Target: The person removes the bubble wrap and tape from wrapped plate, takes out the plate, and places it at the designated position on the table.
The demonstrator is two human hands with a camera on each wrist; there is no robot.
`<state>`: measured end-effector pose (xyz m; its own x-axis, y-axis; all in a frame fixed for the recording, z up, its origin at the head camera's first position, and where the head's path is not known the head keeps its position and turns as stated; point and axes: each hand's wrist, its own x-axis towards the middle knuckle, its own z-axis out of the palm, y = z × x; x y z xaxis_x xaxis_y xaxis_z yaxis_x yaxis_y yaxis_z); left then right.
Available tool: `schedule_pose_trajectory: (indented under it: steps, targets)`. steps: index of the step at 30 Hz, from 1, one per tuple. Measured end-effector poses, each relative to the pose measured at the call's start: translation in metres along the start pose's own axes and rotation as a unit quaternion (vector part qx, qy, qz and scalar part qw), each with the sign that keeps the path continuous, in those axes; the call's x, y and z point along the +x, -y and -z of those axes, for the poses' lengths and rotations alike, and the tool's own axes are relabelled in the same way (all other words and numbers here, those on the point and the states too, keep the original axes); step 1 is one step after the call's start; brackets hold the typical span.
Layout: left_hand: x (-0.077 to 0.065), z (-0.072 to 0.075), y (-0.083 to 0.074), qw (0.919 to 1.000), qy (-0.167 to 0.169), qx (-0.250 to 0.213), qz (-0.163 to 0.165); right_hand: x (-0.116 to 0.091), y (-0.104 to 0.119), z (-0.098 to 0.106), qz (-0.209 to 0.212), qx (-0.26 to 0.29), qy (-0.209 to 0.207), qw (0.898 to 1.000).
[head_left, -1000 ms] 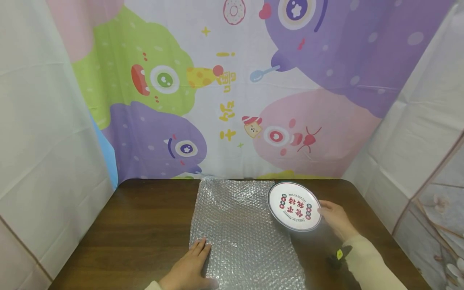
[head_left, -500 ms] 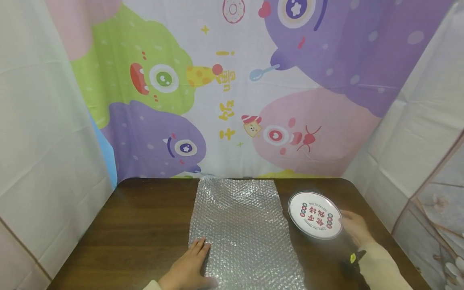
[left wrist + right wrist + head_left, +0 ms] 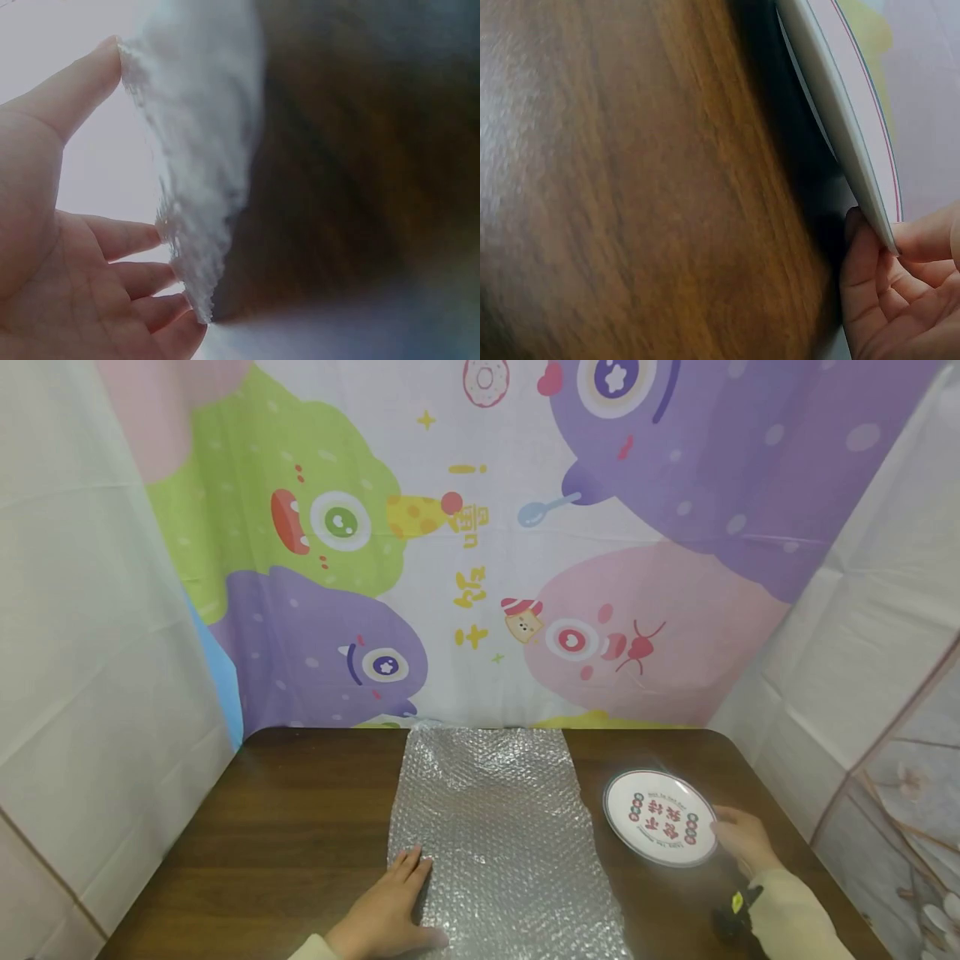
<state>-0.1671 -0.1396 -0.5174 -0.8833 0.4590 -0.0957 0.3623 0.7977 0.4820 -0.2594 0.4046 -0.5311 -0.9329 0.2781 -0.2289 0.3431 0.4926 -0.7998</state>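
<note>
A white plate [image 3: 662, 818] with a dark rim line and red printed characters lies face up at the right in the head view. My right hand [image 3: 746, 839] pinches its near right edge; in the right wrist view the thumb is on top of the plate [image 3: 855, 127] and curled fingers are beneath the rim. A long sheet of clear bubble wrap [image 3: 502, 827] runs down the middle of the table. My left hand [image 3: 386, 902] rests at its left edge with fingers extended, and in the left wrist view the straight fingertips touch the bubble wrap [image 3: 199, 157].
Both things are on a dark brown wooden table [image 3: 300, 827]. A cartoon-printed curtain [image 3: 480, 543] hangs along its back edge. Pale wall coverings [image 3: 97, 652] stand on the left and right sides. A dark strap with a yellow tag [image 3: 737, 902] is on the right wrist.
My right hand has carried the plate to the right and nearer to me, off the bubble wrap's right edge. The left hand has stayed in nearly the same place.
</note>
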Motion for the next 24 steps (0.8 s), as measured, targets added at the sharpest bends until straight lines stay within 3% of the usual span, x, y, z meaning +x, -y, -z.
schedule_pose_trajectory:
  steps: [17,24]
  targets:
    - [-0.003,0.003,-0.001,0.9990,0.007,-0.042,0.014,-0.016,0.010,0.001,0.018,-0.071,-0.028,0.997]
    - [-0.002,0.005,-0.002,0.9982,0.001,-0.059,0.012,-0.020,0.009,0.004,0.023,-0.075,-0.023,0.997]
